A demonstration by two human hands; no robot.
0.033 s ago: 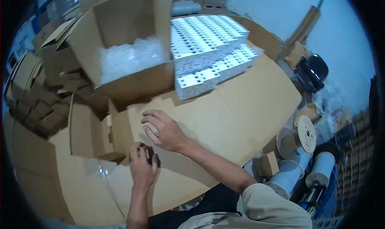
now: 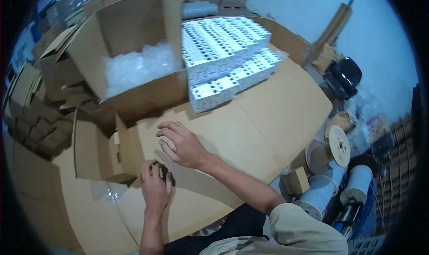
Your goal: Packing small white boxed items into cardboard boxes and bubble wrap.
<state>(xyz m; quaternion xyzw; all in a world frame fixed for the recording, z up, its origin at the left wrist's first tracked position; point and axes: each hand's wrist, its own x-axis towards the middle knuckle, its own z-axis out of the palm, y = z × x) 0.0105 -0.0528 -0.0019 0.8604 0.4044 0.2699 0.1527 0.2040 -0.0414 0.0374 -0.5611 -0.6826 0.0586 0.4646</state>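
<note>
My left hand (image 2: pixel 155 188) hovers or rests just to the right of a small open cardboard box (image 2: pixel 96 154), its fingers bent and the thumb apart. A dark patch beside that thumb looks like shadow; I cannot make out anything held. My right hand (image 2: pixel 184 145) is a little farther away and to the right, fingers loosely curved and apart, with nothing between them. Both hands are over the cardboard-covered table (image 2: pixel 263 116). Beyond them, white printed small boxes (image 2: pixel 223 49) stand in tight stacked rows.
A large open carton (image 2: pixel 145 87) with clear plastic bags (image 2: pixel 140 67) inside stands at the back left. Folded cardboard pieces (image 2: pixel 44 130) pile up at far left. To the right of the table are wire spools (image 2: pixel 339 146), a small carton (image 2: pixel 296 181) and a black chair (image 2: pixel 344 78).
The surroundings have shifted slightly left in the picture. My left hand sits slightly farther left; my right hand keeps nearly the same pose and place.
</note>
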